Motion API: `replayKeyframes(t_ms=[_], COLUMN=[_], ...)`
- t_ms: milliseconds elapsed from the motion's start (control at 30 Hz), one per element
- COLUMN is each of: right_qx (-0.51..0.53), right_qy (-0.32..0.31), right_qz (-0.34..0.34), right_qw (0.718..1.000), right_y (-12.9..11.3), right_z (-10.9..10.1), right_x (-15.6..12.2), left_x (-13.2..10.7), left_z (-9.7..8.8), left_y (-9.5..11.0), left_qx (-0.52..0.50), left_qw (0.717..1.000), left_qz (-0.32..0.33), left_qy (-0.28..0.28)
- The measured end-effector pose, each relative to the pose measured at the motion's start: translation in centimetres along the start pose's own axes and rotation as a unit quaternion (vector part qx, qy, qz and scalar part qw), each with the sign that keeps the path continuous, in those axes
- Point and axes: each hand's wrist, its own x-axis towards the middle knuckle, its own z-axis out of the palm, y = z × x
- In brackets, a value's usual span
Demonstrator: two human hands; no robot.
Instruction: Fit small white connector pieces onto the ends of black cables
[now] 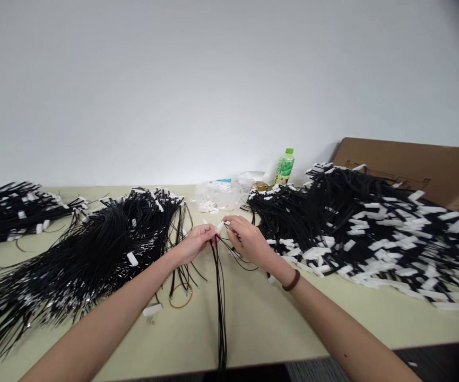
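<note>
Left hand (195,243) and right hand (248,242), fingers tight on far ends of black cables (222,307), long axis toward the person.

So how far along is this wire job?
Seemingly done: the right heap of black wires bristling with white connectors. In hand: the left hand and right hand pinch a thin wire bundle, a white connector between them. Probably left: the left heap, whose ends look mostly bare.

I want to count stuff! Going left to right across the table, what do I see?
First a small cable bundle → big black cable pile → left hand → right hand, both pinching thin cables → cable pile with white tags.
</note>
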Motion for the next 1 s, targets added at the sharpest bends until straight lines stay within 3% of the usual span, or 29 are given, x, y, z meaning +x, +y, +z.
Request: replayKeyframes(t_ms=[233, 333, 533, 1000], right_qx=[-0.149, -0.182, -0.157, -0.128], right_qy=[0.050, 0.062, 0.011, 0.016], right_qz=[0.021, -0.005, -0.122, -0.125], right_qw=[0.987, 0.981, 0.980, 0.984], right_y=[-0.2, -0.3, -0.9, -1.0], right_z=[0.1, -0.2, 0.1, 0.3], right_x=[0.0, 0.1, 0.0, 0.1], left_x=[0.2, 0.3, 0.4, 0.3], left_z=[0.1, -0.1, -0.3, -0.2], left_y=[0.2, 0.2, 0.2, 0.2], left_qx=[-0.067, -0.100, -0.132, -0.129], left_qw=[0.997, 0.993, 0.990, 0.991], left_qz=[0.005, 0.001, -0.003, -0.006], left_qy=[0.034, 0.055, 0.056, 0.026])
